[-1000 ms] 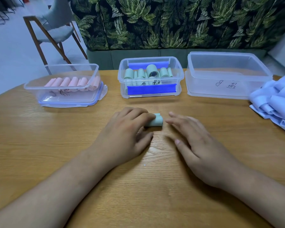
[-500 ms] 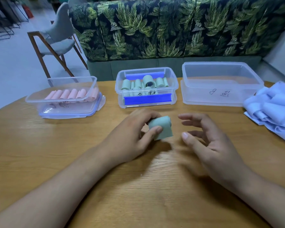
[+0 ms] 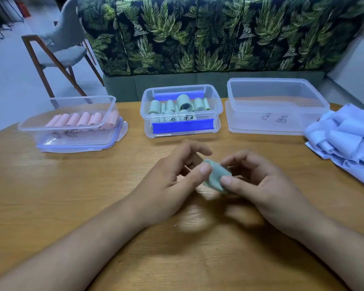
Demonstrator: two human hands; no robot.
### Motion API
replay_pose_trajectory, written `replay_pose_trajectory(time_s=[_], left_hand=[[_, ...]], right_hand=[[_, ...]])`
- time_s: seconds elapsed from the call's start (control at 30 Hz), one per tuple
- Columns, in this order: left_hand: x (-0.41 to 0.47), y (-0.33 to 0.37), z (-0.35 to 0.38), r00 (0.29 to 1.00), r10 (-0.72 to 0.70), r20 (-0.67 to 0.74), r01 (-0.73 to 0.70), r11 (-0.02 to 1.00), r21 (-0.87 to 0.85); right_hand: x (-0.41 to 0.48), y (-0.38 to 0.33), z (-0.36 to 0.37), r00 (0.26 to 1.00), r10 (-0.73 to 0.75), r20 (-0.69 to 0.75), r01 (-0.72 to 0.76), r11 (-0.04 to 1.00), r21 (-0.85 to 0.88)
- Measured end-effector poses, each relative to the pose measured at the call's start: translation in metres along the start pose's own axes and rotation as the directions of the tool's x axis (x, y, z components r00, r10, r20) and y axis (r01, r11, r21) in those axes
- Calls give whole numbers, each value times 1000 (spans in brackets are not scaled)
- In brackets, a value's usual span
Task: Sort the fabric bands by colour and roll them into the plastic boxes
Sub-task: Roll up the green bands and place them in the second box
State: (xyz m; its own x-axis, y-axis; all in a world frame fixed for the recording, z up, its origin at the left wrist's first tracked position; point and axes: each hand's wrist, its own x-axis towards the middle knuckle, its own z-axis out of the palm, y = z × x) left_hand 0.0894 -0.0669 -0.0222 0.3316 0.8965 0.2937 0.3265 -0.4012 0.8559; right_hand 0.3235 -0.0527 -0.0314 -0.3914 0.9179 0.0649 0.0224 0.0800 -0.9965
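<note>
- Right box [image 3: 261, 131], front wall, approx. centre: handwritten dark letter "B" [image 3: 266, 117], thin marker stroke, slightly tilted.
- Same wall, just right of the "B": second handwritten sign [image 3: 281, 119], a multi-stroke character w/ a line beneath. Too small to read w/ certainty.
- Middle box [image 3: 215, 108], front wall, directly above the blue strip [image 3: 183, 126]: two black handwritten marks [image 3: 187, 118] side by side, left one rounded, right one denser. Neither legible.
- Left box [image 3: 111, 106], front wall, low down: dark scribbled marks [image 3: 68, 133], approx. two groups. Blurred through the plastic, illegible.
</note>
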Motion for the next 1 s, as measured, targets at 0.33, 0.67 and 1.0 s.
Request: replay_pose_trajectory(time_s=[0.33,0.67,1.0], left_hand=[[1,6,17,955,294,-22,-265,888,375],[2,-7,11,981,195,-2,-173,879,444],[1,0,8,959,258,116,-279,798,534]], right_hand=[[-2,-1,14,906,250,341,-418,641,644],[-8,0,18,962,251,107,-272,910,312],[-9,-8,20,967,235,101,-251,948,194]])
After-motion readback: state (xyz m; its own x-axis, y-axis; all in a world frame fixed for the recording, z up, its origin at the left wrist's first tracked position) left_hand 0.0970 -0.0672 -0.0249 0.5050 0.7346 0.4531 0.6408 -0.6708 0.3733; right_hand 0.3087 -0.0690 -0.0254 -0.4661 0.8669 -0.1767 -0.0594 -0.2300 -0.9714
